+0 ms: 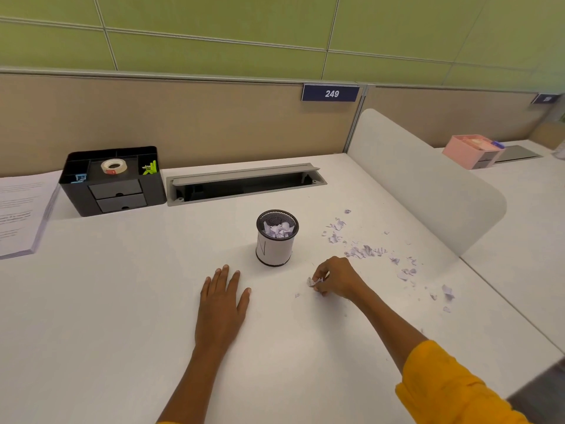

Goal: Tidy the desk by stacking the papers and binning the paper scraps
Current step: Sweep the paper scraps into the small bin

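Right hand (331,278) pinched a paper scrap (312,282) beside the bin (276,238); left hand (223,296) lay flat, fingers released, on the table (122,301).

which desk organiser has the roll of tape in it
The black desk organiser at the back left, beside the stack of papers, holds the tape roll. The pink organiser on the neighbouring desk shows no tape.

One white desk (122,301) bears one mesh bin (276,238), one stack of papers (21,212), one black organiser (113,180) with two drawers and one tape roll (113,166), and many scattered paper scraps (363,250), too small to count. Two hands: left hand (221,301), right hand (334,278). One pink box (470,151) stands on the neighbouring desk.
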Motion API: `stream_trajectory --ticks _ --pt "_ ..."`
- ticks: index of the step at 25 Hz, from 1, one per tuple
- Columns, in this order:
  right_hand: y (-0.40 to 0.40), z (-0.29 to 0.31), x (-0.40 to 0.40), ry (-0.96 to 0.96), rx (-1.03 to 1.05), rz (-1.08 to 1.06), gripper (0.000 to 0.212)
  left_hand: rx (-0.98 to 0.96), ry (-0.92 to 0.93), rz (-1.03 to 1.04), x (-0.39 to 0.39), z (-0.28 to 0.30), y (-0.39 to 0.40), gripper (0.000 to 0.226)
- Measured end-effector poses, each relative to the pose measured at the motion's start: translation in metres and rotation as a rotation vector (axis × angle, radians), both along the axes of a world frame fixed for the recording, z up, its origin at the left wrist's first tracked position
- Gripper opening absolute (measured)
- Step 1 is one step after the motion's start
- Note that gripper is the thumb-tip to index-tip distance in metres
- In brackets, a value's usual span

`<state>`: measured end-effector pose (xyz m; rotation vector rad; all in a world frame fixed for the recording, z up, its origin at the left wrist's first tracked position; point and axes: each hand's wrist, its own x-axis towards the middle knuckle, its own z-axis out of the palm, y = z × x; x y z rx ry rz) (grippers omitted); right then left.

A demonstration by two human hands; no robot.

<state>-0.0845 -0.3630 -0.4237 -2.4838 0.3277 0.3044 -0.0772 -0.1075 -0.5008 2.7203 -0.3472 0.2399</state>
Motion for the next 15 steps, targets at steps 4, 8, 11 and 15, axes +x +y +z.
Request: stream_trajectory --ticks 4,8,11,15 --pt "0.002 0.018 0.001 -0.061 0.097 -0.082 0.009 -0.012 -0.006 -0.007 0.000 -0.001 0.000 0.061" --pt "0.015 0.057 0.017 -0.323 0.318 -0.183 0.004 -0.019 -0.006 -0.014 0.002 -0.004 0.001 0.062" --pt "0.033 0.080 0.037 -0.394 0.299 -0.130 0.007 -0.097 0.012 -0.006 0.004 -0.001 0.003 0.071" --pt "0.052 0.083 0.059 -0.323 0.218 -0.089 0.023 -0.245 0.119 0.052 0.017 0.029 -0.004 0.074"
